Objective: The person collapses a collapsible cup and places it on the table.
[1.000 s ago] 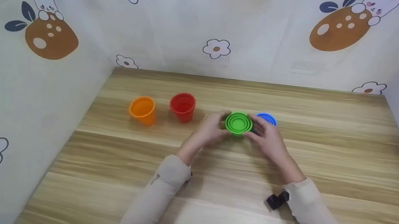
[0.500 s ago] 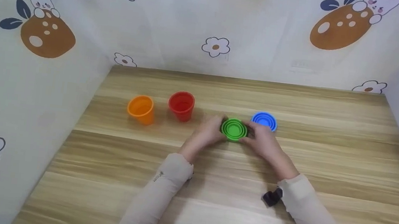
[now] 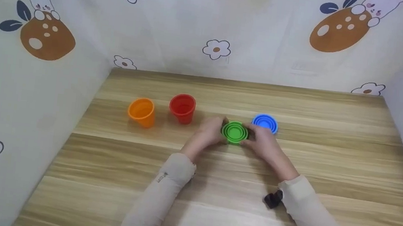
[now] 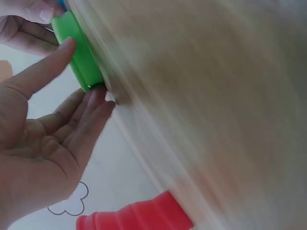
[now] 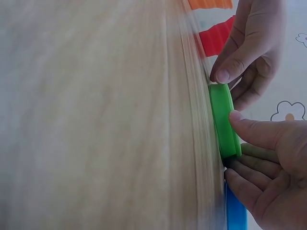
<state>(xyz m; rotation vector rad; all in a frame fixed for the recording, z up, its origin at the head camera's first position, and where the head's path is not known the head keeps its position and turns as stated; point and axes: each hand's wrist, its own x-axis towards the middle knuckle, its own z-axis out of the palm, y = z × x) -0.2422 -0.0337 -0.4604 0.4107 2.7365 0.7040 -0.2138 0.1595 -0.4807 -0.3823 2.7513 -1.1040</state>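
A green collapsible cup (image 3: 235, 132), folded flat into rings, lies on the table between the two hands. The left hand (image 3: 210, 132) holds its left side, thumb at the near edge and fingers around the far edge. From the other side the right hand (image 3: 263, 142) grips it the same way. In the left wrist view the green cup (image 4: 82, 52) is seen edge-on, the left thumb on its rim. The right wrist view shows the green cup (image 5: 224, 120) low against the table, the right thumb touching its rim.
Just behind the right hand lies a flat blue cup (image 3: 265, 123). Standing at full height to the left are a red cup (image 3: 182, 107) and an orange cup (image 3: 142, 111). A patterned white wall (image 3: 174, 22) borders the wooden table (image 3: 228, 207) at the back and left.
Both hands and the green cup have moved slightly left and nearer the person, down to the table. More of the blue cup shows. The red and orange cups stay in place.
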